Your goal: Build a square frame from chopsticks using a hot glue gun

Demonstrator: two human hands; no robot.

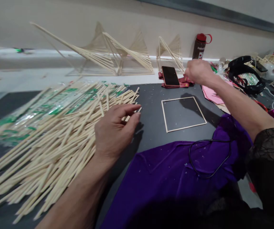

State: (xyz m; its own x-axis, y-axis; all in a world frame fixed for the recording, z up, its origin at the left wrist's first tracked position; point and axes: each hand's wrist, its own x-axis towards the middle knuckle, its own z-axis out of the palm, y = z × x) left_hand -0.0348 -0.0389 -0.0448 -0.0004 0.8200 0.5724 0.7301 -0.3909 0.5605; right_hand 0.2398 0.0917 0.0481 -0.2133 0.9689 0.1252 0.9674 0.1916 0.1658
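My left hand hovers at the right edge of a big pile of thin wooden sticks. Its index finger is stretched out, with a gap to the thumb, and no stick shows in its grasp. Farther back on the right, my right hand is closed, next to a small twisted stick model and a red lanyard. Whatever its fingers may hold is hidden. Between the hands, a square frame of sticks lies flat on the dark table.
A phone lies on the lanyard. Larger stick models stand along the wall, left of a dark bottle with a red cap. Plastic-wrapped stick packs, pink paper, a black headband and purple cloth surround the workspace.
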